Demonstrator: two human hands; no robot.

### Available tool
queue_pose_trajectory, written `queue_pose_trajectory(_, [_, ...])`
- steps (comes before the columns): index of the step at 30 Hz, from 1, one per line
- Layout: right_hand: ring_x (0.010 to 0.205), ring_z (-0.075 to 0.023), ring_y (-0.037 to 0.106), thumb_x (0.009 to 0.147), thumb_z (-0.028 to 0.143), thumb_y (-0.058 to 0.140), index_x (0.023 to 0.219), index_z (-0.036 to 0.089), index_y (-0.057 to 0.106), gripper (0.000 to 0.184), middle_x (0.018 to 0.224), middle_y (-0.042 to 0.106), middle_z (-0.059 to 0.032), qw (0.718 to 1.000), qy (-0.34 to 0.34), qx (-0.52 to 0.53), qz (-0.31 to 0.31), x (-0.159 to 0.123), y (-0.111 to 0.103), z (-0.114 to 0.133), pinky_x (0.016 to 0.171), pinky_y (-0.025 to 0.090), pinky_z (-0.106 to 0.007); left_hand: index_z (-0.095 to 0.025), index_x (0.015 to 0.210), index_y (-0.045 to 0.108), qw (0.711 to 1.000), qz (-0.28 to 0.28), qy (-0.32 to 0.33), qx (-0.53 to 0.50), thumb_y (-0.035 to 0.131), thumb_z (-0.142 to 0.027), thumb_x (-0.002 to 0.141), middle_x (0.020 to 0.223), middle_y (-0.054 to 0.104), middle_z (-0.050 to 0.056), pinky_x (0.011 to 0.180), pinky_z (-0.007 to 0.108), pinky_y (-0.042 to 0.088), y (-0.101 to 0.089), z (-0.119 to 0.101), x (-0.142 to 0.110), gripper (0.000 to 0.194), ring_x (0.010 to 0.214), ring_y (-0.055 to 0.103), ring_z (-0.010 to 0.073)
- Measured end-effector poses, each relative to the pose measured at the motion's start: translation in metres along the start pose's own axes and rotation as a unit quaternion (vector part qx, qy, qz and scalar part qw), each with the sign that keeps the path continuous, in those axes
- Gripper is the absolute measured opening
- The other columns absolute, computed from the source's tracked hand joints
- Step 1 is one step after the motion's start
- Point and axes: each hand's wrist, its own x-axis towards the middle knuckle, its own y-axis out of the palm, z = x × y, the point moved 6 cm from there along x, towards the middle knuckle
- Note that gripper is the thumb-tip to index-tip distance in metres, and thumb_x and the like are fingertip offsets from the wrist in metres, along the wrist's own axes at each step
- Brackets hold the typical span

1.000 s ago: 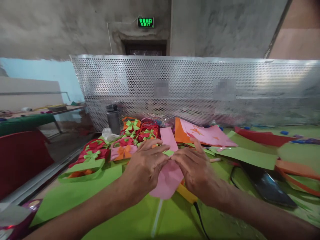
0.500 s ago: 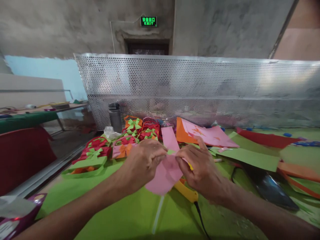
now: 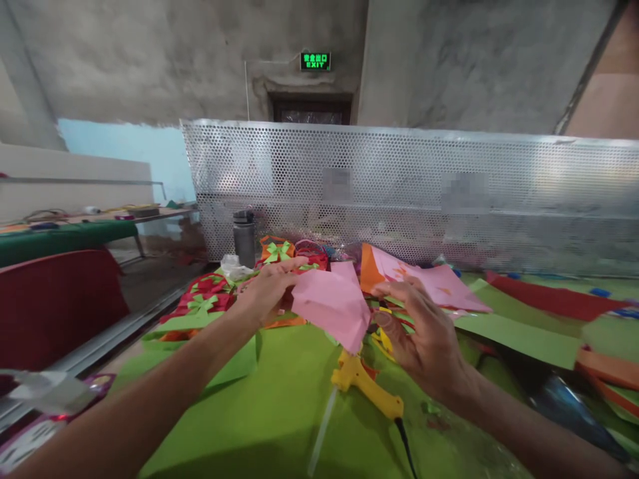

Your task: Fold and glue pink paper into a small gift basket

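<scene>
My left hand (image 3: 269,293) pinches the left edge of a pink felt piece (image 3: 329,306), raised above the green work surface, with some fingertips hidden behind it. My right hand (image 3: 419,326) is at the piece's right end, thumb and fingers apart; I see nothing gripped between them. Just under the pink piece lies a yellow glue gun (image 3: 372,389) with a clear glue stick (image 3: 323,429) at its rear and a black cord. A yellow-handled tool (image 3: 383,342), partly covered by my right hand, lies beside it; its kind cannot be made out.
Small felt bags with bows (image 3: 202,305) sit at the left, near a grey bottle (image 3: 244,239). Pink sheets (image 3: 449,289), green felt (image 3: 524,332) and a dark phone-like slab (image 3: 569,406) lie right. A perforated metal panel (image 3: 399,179) stands behind; a power strip (image 3: 34,442) lies lower left.
My hands have moved apart, the right one opening off the pink felt. The felt has turned and spread out in my left hand, uncovering more of the glue gun. The view has shifted slightly.
</scene>
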Motion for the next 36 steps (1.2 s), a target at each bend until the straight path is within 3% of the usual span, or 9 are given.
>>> queue_pose_trajectory(3, [0.09,-0.0209,0.057,0.085,0.019,0.05,0.109,0.018,0.049,0.024,0.093,0.062,-0.0083,0.997,-0.073,0.01,0.002,0.0,-0.002,0.01,0.084,0.043,-0.043,-0.014,0.113,0.054,0.999,0.006,-0.011,-0.036,0.053,-0.008,0.065,0.058,0.061,0.0,0.041,0.02,0.043,0.0,0.002,0.001,0.048,0.04,0.051,0.009])
queue_pose_trajectory(8, [0.104,-0.0278,0.051,0.08,0.024,0.059,0.107,0.014,0.05,0.03,0.105,0.056,-0.0142,0.985,-0.163,-0.04,0.037,-0.006,0.004,0.028,0.086,0.042,-0.05,-0.012,0.085,0.063,0.999,0.004,-0.026,-0.034,0.058,-0.012,0.065,0.058,0.061,0.0,0.041,0.021,0.045,0.001,0.01,0.002,0.021,0.042,0.053,0.0099])
queue_pose_trajectory(12, [0.115,-0.0347,0.043,0.079,0.037,0.06,0.111,0.012,0.051,0.042,0.118,0.048,-0.0194,0.977,-0.153,-0.117,0.087,-0.011,0.02,0.026,0.088,0.041,-0.054,-0.014,0.083,0.062,0.999,0.017,-0.051,-0.008,0.054,-0.018,0.068,0.061,0.065,0.003,0.043,0.023,0.048,0.008,0.019,0.0,0.017,0.048,0.061,0.0149])
queue_pose_trajectory(15, [0.117,-0.0345,0.041,0.081,0.029,0.057,0.113,0.01,0.052,0.037,0.121,0.047,-0.0213,0.976,-0.121,-0.151,0.097,-0.012,0.027,0.015,0.089,0.043,-0.051,-0.012,0.086,0.062,0.998,0.031,-0.053,0.017,0.053,-0.02,0.07,0.067,0.068,0.007,0.043,0.022,0.047,0.014,0.02,-0.005,0.02,0.049,0.064,0.0164])
queue_pose_trajectory(19, [0.113,-0.0305,0.045,0.082,0.015,0.053,0.107,0.008,0.056,0.026,0.114,0.053,-0.0192,0.979,-0.106,-0.157,0.071,-0.008,0.024,0.005,0.091,0.043,-0.046,-0.012,0.086,0.062,0.997,0.043,-0.027,0.053,0.054,-0.022,0.071,0.078,0.07,0.009,0.047,0.021,0.048,0.022,0.015,-0.013,0.02,0.051,0.066,0.0151])
queue_pose_trajectory(25, [0.096,-0.0249,0.055,0.083,0.008,0.044,0.089,0.012,0.062,0.02,0.095,0.063,-0.0131,0.976,-0.125,-0.164,0.065,-0.004,0.014,0.003,0.085,0.044,-0.046,-0.013,0.084,0.062,0.981,0.081,-0.002,0.179,0.047,-0.024,0.078,0.073,0.069,0.006,0.053,0.02,0.048,0.036,0.013,-0.025,0.02,0.061,0.068,0.0157])
queue_pose_trajectory(28, [0.093,-0.0242,0.056,0.083,0.008,0.042,0.09,0.012,0.061,0.021,0.093,0.064,-0.0127,0.975,-0.129,-0.166,0.065,-0.004,0.013,0.002,0.084,0.043,-0.046,-0.013,0.073,0.059,0.964,0.083,0.058,0.245,0.043,-0.032,0.083,0.066,0.067,0.005,0.048,0.019,0.045,0.037,0.003,-0.03,0.027,0.052,0.064,0.0131])
queue_pose_trajectory(32, [0.092,-0.0236,0.056,0.083,0.008,0.043,0.088,0.012,0.06,0.018,0.092,0.064,-0.0122,0.977,-0.137,-0.157,0.05,-0.005,0.013,0.003,0.087,0.041,-0.048,-0.015,0.074,0.06,0.916,-0.013,0.229,0.33,0.044,-0.035,0.084,0.054,0.058,-0.001,0.042,0.017,0.035,0.027,-0.031,-0.047,0.027,0.044,0.05,0.0084])
queue_pose_trajectory(36, [0.092,-0.0223,0.055,0.083,0.007,0.044,0.087,0.014,0.058,0.017,0.093,0.064,-0.0103,0.977,-0.138,-0.155,0.054,-0.007,0.016,0.005,0.088,0.04,-0.047,-0.017,0.078,0.061,0.883,-0.049,0.282,0.372,0.048,-0.032,0.083,0.056,0.057,-0.001,0.046,0.018,0.037,0.025,-0.048,-0.065,0.021,0.051,0.051,0.0105])
